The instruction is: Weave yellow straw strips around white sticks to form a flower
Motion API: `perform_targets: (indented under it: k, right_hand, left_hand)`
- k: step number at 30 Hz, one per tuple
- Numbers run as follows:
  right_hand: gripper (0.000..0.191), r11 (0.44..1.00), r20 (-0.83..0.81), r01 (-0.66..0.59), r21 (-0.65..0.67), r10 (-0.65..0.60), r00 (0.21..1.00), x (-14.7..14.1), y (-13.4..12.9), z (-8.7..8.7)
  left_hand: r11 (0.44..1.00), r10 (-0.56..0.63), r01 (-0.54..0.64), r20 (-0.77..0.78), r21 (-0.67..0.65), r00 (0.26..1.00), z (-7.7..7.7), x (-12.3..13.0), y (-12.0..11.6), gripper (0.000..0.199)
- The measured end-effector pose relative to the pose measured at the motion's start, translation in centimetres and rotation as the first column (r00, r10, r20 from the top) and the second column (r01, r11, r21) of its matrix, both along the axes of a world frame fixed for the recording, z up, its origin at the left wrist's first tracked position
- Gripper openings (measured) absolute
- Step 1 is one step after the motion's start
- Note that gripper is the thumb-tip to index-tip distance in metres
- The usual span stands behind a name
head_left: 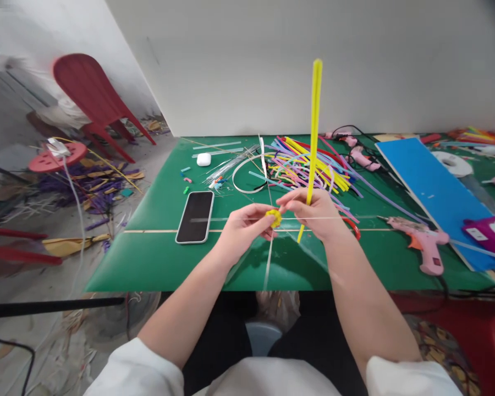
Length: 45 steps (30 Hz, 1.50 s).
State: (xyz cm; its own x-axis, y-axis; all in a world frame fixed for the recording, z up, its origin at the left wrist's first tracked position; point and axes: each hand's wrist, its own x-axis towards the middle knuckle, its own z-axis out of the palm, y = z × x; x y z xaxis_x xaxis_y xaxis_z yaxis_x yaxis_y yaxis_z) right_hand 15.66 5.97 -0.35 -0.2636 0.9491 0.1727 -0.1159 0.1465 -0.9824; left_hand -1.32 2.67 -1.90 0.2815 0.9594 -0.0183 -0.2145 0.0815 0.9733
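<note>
Above the green table, my left hand [251,224] pinches a small round yellow piece [274,219] between thumb and fingers. Thin clear strips [269,256] stretch out from that piece in several directions. On its right side, my right hand [309,209] is closed, its thumb and index finger pressed together close to the piece's edge. A long yellow strip [315,121] stands nearly upright in my right hand, its lower end showing beneath the fingers. Whether the right fingertips also touch the round piece is too small to tell.
A phone [195,217] lies left of my hands. Behind them is a pile of coloured strips [309,165]. A pink glue gun [427,242] and a blue board [433,192] lie to the right. A red chair [91,93] stands at the left.
</note>
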Motion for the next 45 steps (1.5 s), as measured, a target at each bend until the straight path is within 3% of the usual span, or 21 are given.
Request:
perform_targets:
  k: [4,8,13,17,23,30,36,41,45]
  right_hand:
    - [0.060,0.975,-0.092,0.221,0.015,-0.219,0.971,1.3,0.8,0.2]
    - [0.055,0.920,-0.016,0.385,0.074,-0.385,0.923,3.0,1.3,0.2]
    - [0.050,0.942,0.267,0.335,0.036,-0.332,0.905,3.8,1.9,-0.7]
    - [0.047,0.930,0.265,0.365,0.037,-0.361,0.894,3.1,2.3,-1.3]
    - [0.035,0.944,0.321,0.320,0.077,-0.327,0.889,1.7,2.0,-1.4]
    - [0.025,0.985,0.515,0.138,0.107,-0.174,0.840,2.0,1.6,-1.3]
    - [0.021,1.000,0.645,0.005,0.024,-0.019,0.764,2.0,1.4,-1.1]
    - [0.021,0.996,0.654,-0.081,-0.030,0.081,0.752,1.8,1.2,-1.3]
    - [0.029,0.998,0.561,-0.066,-0.024,0.068,0.825,0.8,0.8,-1.2]
  left_hand:
    - [0.986,0.166,-0.166,0.010,0.009,0.986,-0.1,0.5,1.2,0.020]
    - [0.973,0.223,-0.225,0.051,0.055,0.974,0.5,0.1,3.5,0.016]
    - [0.966,0.243,-0.255,0.183,0.047,0.953,0.3,-0.4,5.7,0.014]
    - [0.958,0.287,-0.280,0.224,-0.063,0.931,-0.7,-1.1,5.9,0.016]
    - [0.959,0.283,-0.280,0.193,-0.048,0.939,-1.1,-1.8,5.8,0.030]
    - [0.958,0.287,-0.277,0.267,-0.073,0.920,-1.2,-2.0,6.0,0.026]
    - [0.960,0.281,-0.272,0.282,-0.073,0.917,-1.3,-2.1,6.1,0.023]
    - [0.961,0.277,-0.269,0.266,-0.067,0.923,-1.2,-2.0,6.0,0.021]
    - [0.968,0.250,-0.244,0.240,-0.054,0.938,-1.2,-1.8,5.8,0.021]
